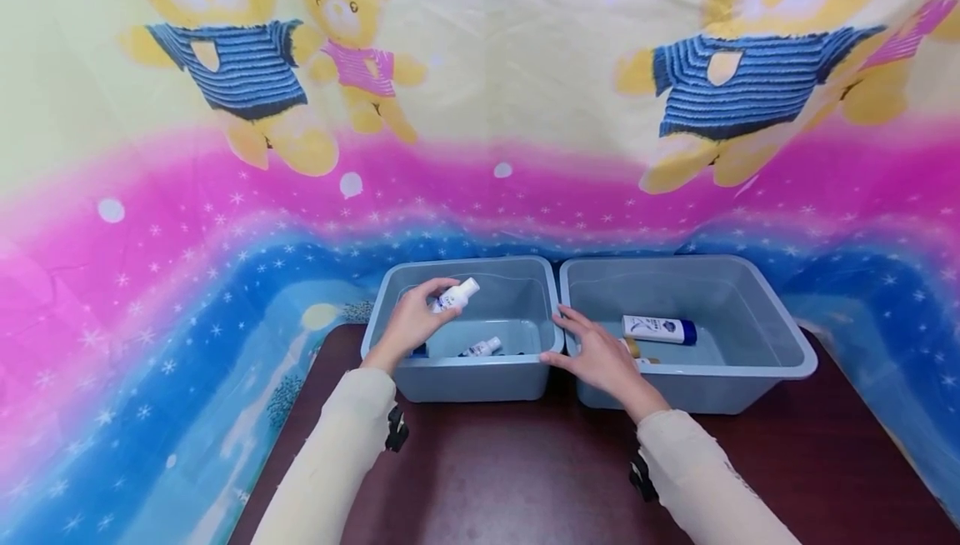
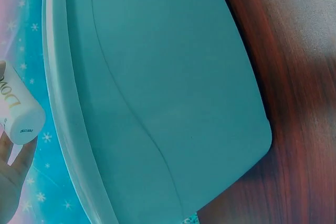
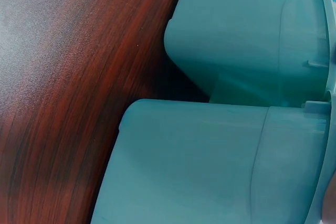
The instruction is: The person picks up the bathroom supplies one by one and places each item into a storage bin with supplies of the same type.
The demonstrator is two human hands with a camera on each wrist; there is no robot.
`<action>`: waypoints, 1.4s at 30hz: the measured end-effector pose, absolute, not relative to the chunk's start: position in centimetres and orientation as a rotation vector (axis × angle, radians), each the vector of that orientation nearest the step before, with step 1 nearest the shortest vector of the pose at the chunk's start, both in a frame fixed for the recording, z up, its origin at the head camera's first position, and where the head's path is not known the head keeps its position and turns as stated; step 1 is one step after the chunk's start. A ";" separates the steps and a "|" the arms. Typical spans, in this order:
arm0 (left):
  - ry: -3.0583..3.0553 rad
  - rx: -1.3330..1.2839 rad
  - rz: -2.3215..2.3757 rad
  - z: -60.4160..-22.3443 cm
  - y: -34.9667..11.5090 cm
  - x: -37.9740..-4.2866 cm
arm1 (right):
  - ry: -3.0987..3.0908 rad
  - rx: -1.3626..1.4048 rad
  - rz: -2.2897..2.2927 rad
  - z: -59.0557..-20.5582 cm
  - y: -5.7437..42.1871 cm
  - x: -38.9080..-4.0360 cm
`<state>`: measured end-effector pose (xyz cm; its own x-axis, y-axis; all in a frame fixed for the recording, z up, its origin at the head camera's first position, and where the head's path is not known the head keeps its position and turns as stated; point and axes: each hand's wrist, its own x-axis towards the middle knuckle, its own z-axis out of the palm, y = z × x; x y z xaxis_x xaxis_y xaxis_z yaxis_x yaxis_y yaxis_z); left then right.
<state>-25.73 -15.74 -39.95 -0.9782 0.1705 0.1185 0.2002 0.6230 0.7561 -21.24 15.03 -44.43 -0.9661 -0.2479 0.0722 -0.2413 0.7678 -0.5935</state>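
Observation:
My left hand (image 1: 414,320) grips a small white bottle (image 1: 448,298) with a white cap, tilted above the left grey bin (image 1: 472,380). In the left wrist view this bottle (image 2: 22,111) shows gold lettering that reads Dove, and fingers (image 2: 21,161) lie against it. Inside that bin lies another small white bottle (image 1: 482,348), with a dark blue item (image 1: 418,351) partly hidden near the left wrist. My right hand (image 1: 596,353) rests where the two bins meet, its fingers extended and its fingertips and thumb at the left bin's right rim.
The right grey bin (image 1: 697,372) stands beside the left one on a dark wooden table (image 1: 495,462). It holds a white tube with a blue cap (image 1: 660,329) and a yellowish item (image 1: 632,348) partly behind my right hand. A bear-print cloth (image 1: 480,178) hangs behind.

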 end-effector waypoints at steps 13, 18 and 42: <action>-2.808 -0.244 -1.379 -40.1 -16.8 -26.9 | 2.949 -0.400 -0.976 -44.6 15.0 -21.3; -2.820 -0.245 -1.399 -40.5 -16.9 -27.2 | 2.953 -0.408 -0.972 -44.5 15.1 -21.3; -2.931 -0.145 -1.411 -43.4 -15.2 -28.6 | 2.949 -0.392 -0.973 -44.7 15.0 -21.4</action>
<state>-28.58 -15.18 -43.40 -0.9894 0.1297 -0.0646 0.0304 0.6216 0.7828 -21.41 15.02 -44.68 -0.9686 -0.2397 0.0665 -0.2322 0.7753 -0.5874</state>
